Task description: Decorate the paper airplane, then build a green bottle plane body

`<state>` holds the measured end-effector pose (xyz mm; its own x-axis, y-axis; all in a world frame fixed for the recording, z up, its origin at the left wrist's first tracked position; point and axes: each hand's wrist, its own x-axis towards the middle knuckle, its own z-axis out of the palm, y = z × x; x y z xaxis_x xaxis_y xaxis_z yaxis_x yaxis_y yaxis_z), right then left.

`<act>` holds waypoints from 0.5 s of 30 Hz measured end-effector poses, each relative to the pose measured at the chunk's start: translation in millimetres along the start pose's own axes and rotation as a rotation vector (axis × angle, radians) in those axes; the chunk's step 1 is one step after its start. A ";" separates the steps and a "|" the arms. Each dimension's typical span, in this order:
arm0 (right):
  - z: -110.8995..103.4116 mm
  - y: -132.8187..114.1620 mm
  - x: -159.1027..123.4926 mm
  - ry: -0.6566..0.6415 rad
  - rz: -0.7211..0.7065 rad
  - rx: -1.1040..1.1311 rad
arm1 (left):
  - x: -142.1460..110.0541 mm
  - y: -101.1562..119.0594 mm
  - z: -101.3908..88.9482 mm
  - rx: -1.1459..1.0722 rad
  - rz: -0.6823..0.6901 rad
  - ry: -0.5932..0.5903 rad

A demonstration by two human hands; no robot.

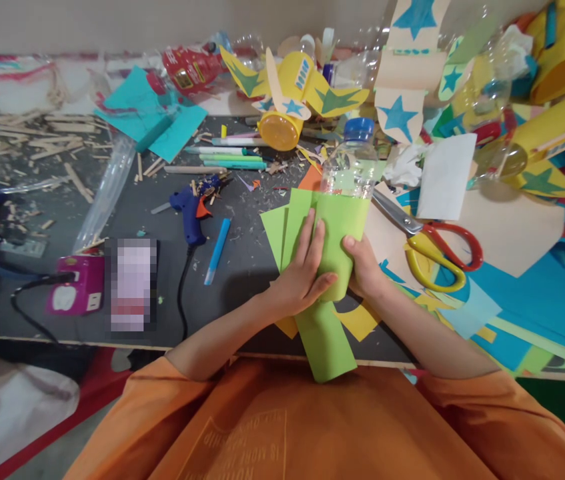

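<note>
A clear plastic bottle with a blue cap stands tilted a little in front of me, its body wrapped in light green paper. My left hand presses along the left side of the wrap, fingers fairly straight and thumb near the bottle's base. Around the right side curls my right hand, its thumb on the paper and its other fingers hidden behind. Under the bottle and my left hand lie more light green sheets, one reaching over the table's front edge.
Right of the bottle lie large scissors with red and yellow handles. To the left are a blue glue gun, a blue marker, a phone and a magenta box. A yellow winged bottle craft stands behind.
</note>
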<state>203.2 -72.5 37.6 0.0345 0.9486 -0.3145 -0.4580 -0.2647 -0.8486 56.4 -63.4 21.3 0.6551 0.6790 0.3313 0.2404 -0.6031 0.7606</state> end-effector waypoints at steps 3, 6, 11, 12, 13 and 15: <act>1.4 -0.3 -0.6 0.017 -0.002 -0.020 | 0.4 -0.6 1.9 0.017 0.022 0.036; 4.3 -1.8 -1.5 0.039 0.010 -0.004 | 1.2 0.9 -4.7 0.060 -0.013 0.024; 4.0 -8.3 -1.6 0.099 0.117 0.086 | 3.4 -8.9 -19.1 -0.020 -0.151 0.161; 2.5 -10.0 -1.1 0.110 0.123 0.089 | 4.3 -13.0 -19.7 -0.084 -0.204 0.236; 0.8 -11.6 -0.5 0.117 0.116 0.086 | 5.3 -17.1 -19.1 -0.166 -0.271 0.312; -2.2 -14.3 1.2 0.108 0.092 0.076 | 7.6 -22.9 -14.9 -0.378 -0.391 0.334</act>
<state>211.7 -68.0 48.4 0.0829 0.8958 -0.4367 -0.5294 -0.3317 -0.7808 45.2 -38.2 14.7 0.2970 0.9497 0.0994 0.1075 -0.1367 0.9848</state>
